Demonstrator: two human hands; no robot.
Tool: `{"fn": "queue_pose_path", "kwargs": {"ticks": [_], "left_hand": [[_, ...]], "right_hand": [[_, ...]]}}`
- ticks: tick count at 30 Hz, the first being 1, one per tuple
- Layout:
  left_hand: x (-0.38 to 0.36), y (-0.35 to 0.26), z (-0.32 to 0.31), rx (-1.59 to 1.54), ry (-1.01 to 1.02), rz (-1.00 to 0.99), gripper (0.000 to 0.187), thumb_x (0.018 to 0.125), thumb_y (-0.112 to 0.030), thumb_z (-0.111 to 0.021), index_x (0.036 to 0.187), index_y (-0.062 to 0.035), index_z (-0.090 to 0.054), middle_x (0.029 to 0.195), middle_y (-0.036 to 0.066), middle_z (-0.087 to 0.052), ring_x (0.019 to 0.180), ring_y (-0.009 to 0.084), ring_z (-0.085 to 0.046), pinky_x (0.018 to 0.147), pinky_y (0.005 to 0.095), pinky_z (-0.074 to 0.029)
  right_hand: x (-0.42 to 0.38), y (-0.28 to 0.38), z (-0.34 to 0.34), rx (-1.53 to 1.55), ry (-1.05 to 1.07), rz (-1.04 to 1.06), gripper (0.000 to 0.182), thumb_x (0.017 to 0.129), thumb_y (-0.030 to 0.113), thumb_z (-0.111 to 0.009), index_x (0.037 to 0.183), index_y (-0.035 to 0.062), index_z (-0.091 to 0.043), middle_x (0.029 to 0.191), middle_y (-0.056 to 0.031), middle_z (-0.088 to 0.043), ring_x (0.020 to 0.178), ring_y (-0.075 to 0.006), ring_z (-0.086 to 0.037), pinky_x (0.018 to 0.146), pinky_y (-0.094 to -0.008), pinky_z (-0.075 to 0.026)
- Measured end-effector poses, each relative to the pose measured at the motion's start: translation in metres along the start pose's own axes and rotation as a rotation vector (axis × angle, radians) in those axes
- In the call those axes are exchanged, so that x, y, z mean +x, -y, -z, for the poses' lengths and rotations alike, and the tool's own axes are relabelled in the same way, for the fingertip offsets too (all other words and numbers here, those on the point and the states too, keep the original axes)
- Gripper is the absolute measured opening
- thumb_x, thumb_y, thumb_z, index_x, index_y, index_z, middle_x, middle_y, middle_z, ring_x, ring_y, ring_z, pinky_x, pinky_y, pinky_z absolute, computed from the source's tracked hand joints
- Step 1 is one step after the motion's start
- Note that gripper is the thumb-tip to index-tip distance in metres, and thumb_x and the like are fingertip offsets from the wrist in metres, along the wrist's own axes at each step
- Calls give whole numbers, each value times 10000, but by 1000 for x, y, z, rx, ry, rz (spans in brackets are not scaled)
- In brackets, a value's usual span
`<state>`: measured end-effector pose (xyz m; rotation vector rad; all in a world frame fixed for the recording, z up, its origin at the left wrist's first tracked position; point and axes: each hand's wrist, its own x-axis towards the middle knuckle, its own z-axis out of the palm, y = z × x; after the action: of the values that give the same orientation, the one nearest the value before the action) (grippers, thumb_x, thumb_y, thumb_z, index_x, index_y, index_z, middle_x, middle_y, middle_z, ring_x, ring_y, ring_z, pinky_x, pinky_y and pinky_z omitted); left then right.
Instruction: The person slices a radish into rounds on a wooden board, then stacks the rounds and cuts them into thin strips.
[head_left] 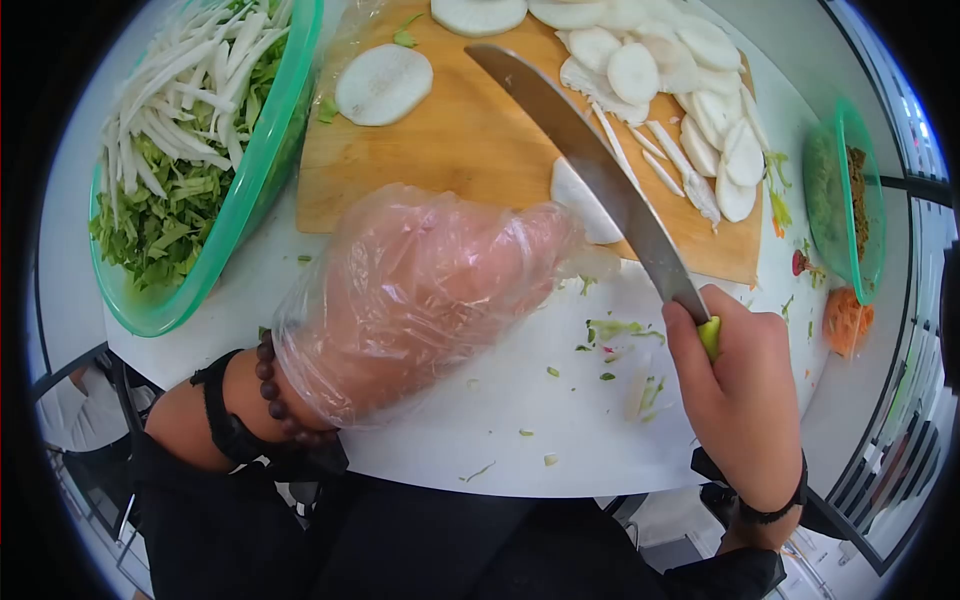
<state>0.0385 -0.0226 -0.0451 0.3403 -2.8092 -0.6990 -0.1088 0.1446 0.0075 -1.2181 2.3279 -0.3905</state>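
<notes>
My right hand [735, 385] grips the green handle of a large kitchen knife [610, 185], its blade slanting up and left above the wooden cutting board [460, 150]. My left hand [430, 290] wears a loose clear plastic glove. Its fingers are closed, and their tips press on a white radish slice [580, 195] at the board's near edge. The blade passes across the right side of this slice. A single round radish slice [385, 85] lies apart at the upper left of the board, and many overlapping slices [650, 65] cover its upper right, beside some thin radish strips [680, 165].
At the left stands a green-rimmed basin [215, 265] of chopped greens and radish strips. A smaller green container [835, 200] with brown contents is at the right, near a bag of shredded orange vegetable [847, 322]. Green scraps [615, 330] litter the white table [450, 455].
</notes>
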Motion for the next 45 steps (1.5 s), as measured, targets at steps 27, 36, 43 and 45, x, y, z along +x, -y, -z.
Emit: {"fn": "queue_pose_path", "kwargs": {"ticks": [27,36,43,45], "left_hand": [[-2,-2,-3,-41,-39,-1,179,844,-130,-664,1019,-111,-699,658,124,-609,613,315,-605,572,414,-470],[1,-5,1,16,36,46,170,836,-123,-661,1001,-113,-700,701,125,-638,638,309,-625,586,410,-478],[3,-11,4,32,-24,43,181,829,-79,-663,1001,-97,-715,711,146,-654,596,296,-634,574,374,-495],[2,-12,3,-8,-43,30,180,831,-84,-665,1002,-96,-719,694,150,-648,579,294,-628,565,374,-492]], "right_hand": [[-8,-1,-4,-19,-20,13,274,897,113,-632,696,-47,-535,520,-222,-496,490,-403,-515,495,-442,-409],[-4,2,-18,-164,-71,59,254,880,119,-613,704,-52,-546,598,-259,-553,601,-445,-570,553,-495,-456],[2,-10,-8,-42,-179,79,314,884,155,-613,684,-80,-552,658,-267,-558,616,-443,-556,577,-474,-460],[-5,-7,-4,9,-121,-2,331,892,166,-616,678,-79,-557,642,-275,-545,596,-450,-540,572,-464,-457]]}}
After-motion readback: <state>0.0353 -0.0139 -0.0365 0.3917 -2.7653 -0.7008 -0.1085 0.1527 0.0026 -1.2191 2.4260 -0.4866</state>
